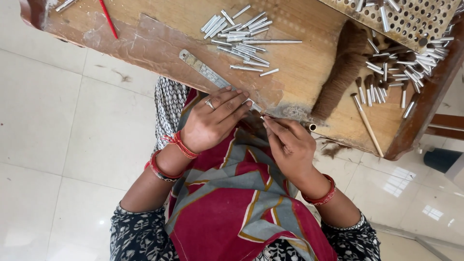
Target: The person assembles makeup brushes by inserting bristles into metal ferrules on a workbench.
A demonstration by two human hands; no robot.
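Observation:
My left hand (pixel 212 121) lies palm down at the near edge of the wooden worktable (pixel 304 63), its fingers pressing on the end of a metal ruler (pixel 205 72). My right hand (pixel 290 145) is just beside it, fingers pinched on a small tuft of brown bristle at the table edge, with a short metal tube (pixel 311 127) poking out behind the fingers. A thick bundle of brown fibre (pixel 340 72) lies on the table just beyond my right hand.
A loose pile of silver metal tubes (pixel 241 34) lies mid-table. At the right are several tubes with brown tips (pixel 377 89), a perforated metal tray (pixel 411 19) and a thin wooden stick (pixel 367 125). A red pencil (pixel 108 19) lies far left. White floor tiles surround.

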